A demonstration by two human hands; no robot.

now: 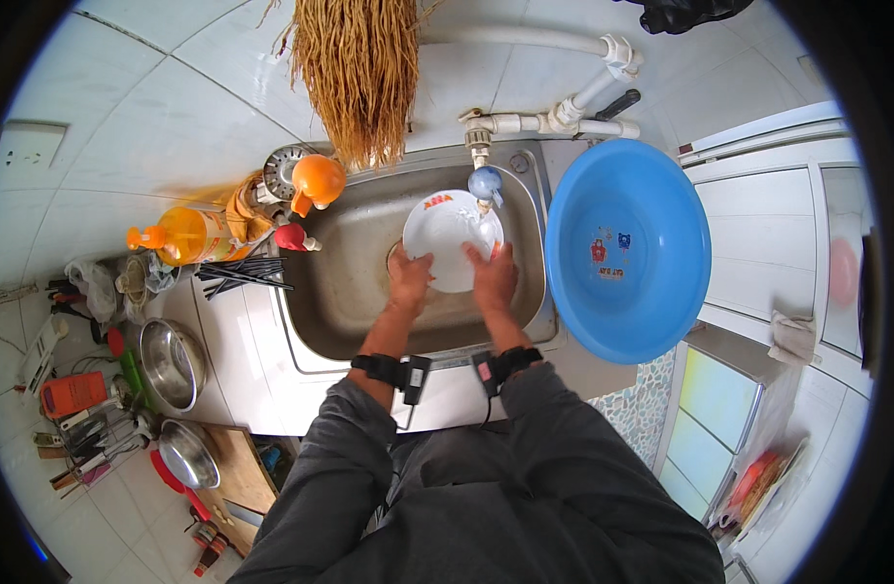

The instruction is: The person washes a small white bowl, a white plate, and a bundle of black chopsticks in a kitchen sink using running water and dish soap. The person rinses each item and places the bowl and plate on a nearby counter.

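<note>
Over the steel sink [337, 292] I hold a white plate [451, 244] with red and orange marks at its rim. My left hand [410, 276] grips the plate's left edge, thumb on the upper face. On the opposite edge, my right hand [495, 276] has its thumb over the rim too; the fingers beneath are hidden. Water runs onto the plate from a tap with a blue-grey ball-shaped part [485, 182]. The plate hangs in the basin's right half, its far edge below the tap's outlet.
A blue plastic basin [626, 328] stands right of the sink. On the left are black chopsticks [243, 274], an orange pump bottle [181, 235], a steel bowl [171, 365] and another steel bowl [189, 454]. A straw-coloured brush [356, 80] hangs behind the sink.
</note>
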